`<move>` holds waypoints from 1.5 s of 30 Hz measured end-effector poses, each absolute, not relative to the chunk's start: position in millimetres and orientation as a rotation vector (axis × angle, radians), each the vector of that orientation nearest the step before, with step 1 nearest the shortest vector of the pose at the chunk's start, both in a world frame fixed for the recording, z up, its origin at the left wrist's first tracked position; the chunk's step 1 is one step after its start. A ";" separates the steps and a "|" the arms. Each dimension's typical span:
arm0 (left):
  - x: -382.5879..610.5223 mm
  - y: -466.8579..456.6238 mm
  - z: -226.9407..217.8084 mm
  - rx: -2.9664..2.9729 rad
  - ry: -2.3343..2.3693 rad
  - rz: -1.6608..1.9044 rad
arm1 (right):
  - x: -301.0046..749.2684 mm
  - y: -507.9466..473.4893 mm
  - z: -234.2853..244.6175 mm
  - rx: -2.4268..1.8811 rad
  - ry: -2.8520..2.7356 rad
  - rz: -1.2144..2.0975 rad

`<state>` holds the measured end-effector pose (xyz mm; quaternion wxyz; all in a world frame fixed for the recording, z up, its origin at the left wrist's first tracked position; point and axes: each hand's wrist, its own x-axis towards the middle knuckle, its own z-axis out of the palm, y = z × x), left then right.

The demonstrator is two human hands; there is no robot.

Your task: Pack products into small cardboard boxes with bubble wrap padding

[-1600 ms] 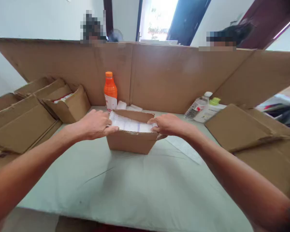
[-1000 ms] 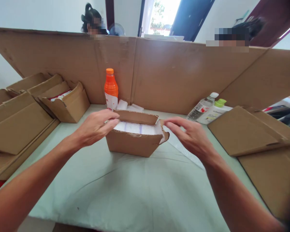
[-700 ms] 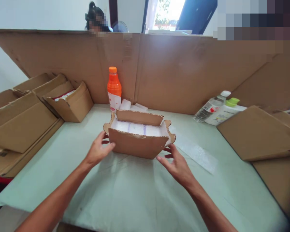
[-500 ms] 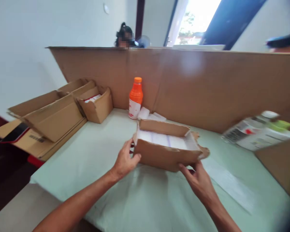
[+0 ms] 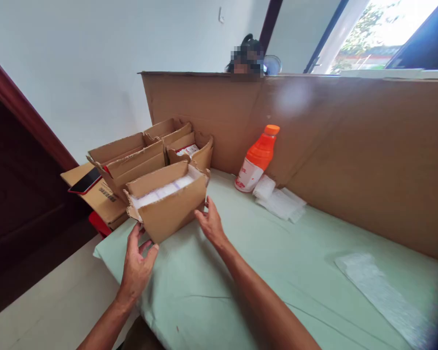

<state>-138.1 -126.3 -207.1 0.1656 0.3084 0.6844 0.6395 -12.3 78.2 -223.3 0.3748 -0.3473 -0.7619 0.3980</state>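
1. Between the two hands, at the tabletop's (image 5: 263, 277) left end, is an open-topped cardboard box (image 5: 177, 211) with white contents (image 5: 162, 193).
2. The left hand (image 5: 136, 267), thumb and fingers spread apart, is at the box's near left corner.
3. The right hand (image 5: 212, 223), also spread, is at its right end.
4. Just beyond are other cardboard boxes (image 5: 140, 167); an orange bottle (image 5: 262, 151) is farther right.

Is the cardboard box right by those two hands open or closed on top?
Open: no flap covers the top of the box, and its white contents show between the walls.
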 end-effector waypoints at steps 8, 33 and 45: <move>-178.1 -88.2 -218.0 0.894 2.018 1.789 | -78.9 64.3 -259.5 -0.854 -2.200 0.917; -87.8 -117.7 -236.8 1.530 2.143 0.951 | 223.5 18.1 -220.9 -1.431 -2.298 0.227; 93.3 40.9 -247.4 2.295 1.570 0.839 | 401.8 77.2 -211.9 -2.097 -1.946 0.021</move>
